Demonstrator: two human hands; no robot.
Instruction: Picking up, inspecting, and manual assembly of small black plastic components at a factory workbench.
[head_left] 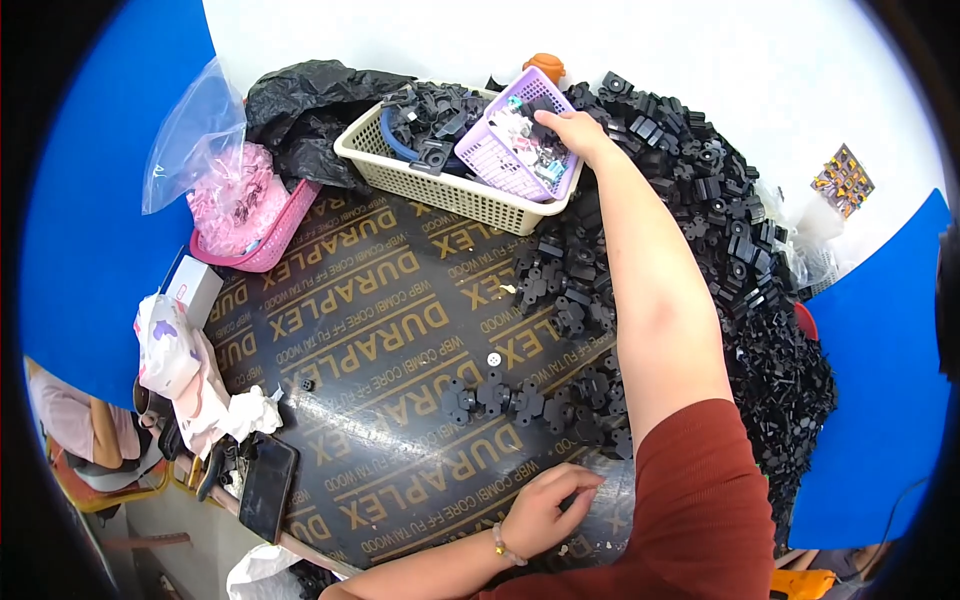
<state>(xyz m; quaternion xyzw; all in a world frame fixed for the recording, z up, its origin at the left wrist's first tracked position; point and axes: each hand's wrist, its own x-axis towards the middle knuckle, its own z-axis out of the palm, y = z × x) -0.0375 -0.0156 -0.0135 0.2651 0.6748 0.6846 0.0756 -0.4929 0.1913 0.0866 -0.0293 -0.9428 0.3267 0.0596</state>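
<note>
"Where's the purple basket [492, 162]?"

"Tilted over the right end of the cream basket [440, 197], at the far side of the tabletop [350, 270]. It has small mixed pieces in it."

"And the right hand [570, 132]?"

"Reaching in, fingers by a dark piece; I can't tell whether its grip has closed on anything. The left hand [545, 508] is loosely curled low over the tabletop, its grip slack and holding nothing I can see."

"What's the surface like?"

"Dark board with yellowish lettering, set against a white wall [740, 50], with blue panels [90, 200] at both sides. Someone [85, 420] sits beyond the left edge."

"Anything in the way?"

"A huge heap of black parts [740, 215] fills the right side, partly hidden by the right arm. More black parts [495, 393] lie between the left hand and the baskets, near a white button [494, 359]. At left there's a pink basket [285, 238] and a phone [268, 488]."
</note>
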